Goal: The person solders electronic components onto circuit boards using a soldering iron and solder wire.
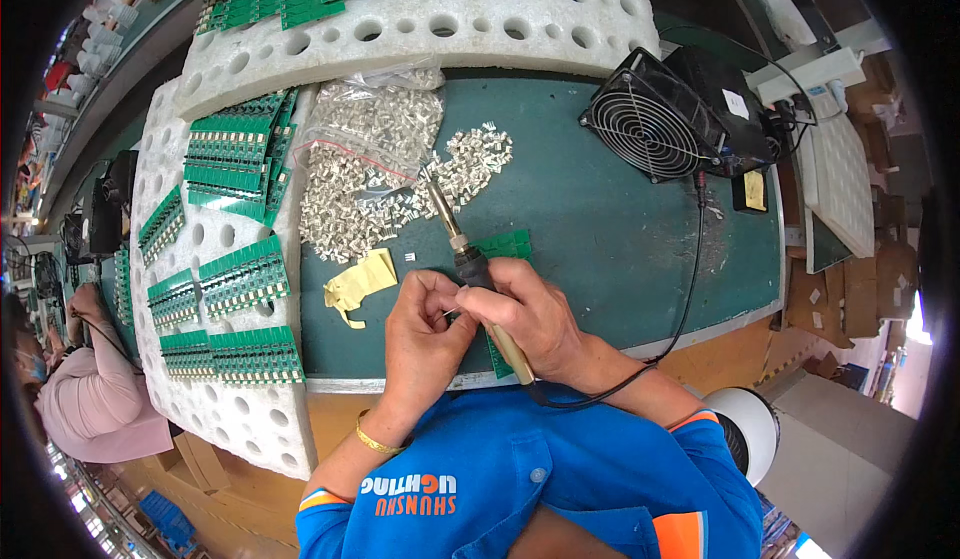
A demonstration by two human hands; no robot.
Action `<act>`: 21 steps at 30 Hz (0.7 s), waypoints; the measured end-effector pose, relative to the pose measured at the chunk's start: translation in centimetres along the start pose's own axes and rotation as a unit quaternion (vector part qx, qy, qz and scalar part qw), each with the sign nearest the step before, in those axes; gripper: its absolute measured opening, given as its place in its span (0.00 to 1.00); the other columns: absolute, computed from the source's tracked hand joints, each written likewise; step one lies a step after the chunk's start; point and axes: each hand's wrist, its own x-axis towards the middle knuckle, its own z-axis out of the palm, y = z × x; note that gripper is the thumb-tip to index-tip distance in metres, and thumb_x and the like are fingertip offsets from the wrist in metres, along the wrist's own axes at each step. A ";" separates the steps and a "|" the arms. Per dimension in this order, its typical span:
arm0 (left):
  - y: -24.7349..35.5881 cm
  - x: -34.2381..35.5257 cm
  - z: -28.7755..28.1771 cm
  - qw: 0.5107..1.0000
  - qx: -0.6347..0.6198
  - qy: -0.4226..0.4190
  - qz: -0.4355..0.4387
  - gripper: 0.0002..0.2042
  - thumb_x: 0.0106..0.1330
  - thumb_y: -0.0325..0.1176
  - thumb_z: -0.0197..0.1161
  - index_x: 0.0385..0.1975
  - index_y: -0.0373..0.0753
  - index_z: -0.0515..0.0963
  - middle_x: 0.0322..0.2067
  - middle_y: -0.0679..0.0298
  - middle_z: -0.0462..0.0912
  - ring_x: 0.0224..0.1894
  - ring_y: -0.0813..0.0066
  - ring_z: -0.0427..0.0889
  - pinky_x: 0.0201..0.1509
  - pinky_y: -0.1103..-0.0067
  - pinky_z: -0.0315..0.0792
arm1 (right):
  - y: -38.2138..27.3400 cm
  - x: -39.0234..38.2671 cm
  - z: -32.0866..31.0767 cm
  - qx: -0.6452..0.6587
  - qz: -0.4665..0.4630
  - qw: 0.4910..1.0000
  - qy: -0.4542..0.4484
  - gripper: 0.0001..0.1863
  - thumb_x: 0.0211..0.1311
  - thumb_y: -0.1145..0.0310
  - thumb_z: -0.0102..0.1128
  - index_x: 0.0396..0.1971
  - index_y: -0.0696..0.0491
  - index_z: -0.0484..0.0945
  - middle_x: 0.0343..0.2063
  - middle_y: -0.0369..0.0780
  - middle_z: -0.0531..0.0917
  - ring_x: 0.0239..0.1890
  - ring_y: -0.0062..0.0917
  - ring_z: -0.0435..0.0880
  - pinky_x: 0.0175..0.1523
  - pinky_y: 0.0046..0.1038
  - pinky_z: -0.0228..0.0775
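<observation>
My right hand [532,321] is wrapped round a soldering iron [474,267], its metal tip pointing up and away toward a heap of small white connectors [345,214]. Close against it, my left hand [422,331] is closed in a pinch, and whatever its fingertips hold is too small to make out. The fingertips of both hands nearly meet beside the iron's handle. Partly hidden under the iron and my right hand lies a green circuit board [510,246]. One loose connector [410,257] rests on the green mat near a torn yellow piece [362,281].
A clear plastic bag of connectors [385,109] lies on the heap. White foam boards [235,414] at left and back carry rows of green circuit boards [245,277]. A black fan [650,124] stands back right; the iron's cord [690,279] runs there. Another person [100,389] sits at far left.
</observation>
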 end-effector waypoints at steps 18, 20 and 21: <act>-0.3 -0.1 -0.2 1.000 -0.011 0.002 -0.005 0.12 0.59 0.18 0.65 0.37 0.38 0.68 0.25 0.75 0.75 0.22 0.95 0.60 0.23 0.89 0.56 | 0.2 0.8 -0.6 -0.022 -0.038 0.997 -0.058 0.25 0.54 0.74 0.62 0.54 0.46 0.72 0.42 0.45 0.73 0.40 0.41 0.78 0.45 0.36 0.75; -0.1 -0.1 -0.2 1.000 -0.011 0.001 -0.008 0.13 0.59 0.18 0.64 0.37 0.38 0.68 0.25 0.75 0.75 0.22 0.95 0.60 0.23 0.89 0.56 | 0.3 0.8 -0.6 -0.022 -0.040 0.997 -0.059 0.25 0.54 0.74 0.62 0.54 0.47 0.72 0.42 0.45 0.73 0.40 0.41 0.78 0.45 0.36 0.75; 0.1 -0.1 -0.2 1.000 -0.002 0.000 -0.005 0.13 0.59 0.18 0.64 0.37 0.38 0.68 0.25 0.75 0.74 0.22 0.95 0.60 0.23 0.89 0.56 | 0.3 0.7 -0.5 -0.020 -0.043 0.997 -0.061 0.25 0.54 0.74 0.62 0.54 0.47 0.72 0.42 0.45 0.73 0.40 0.41 0.78 0.45 0.35 0.75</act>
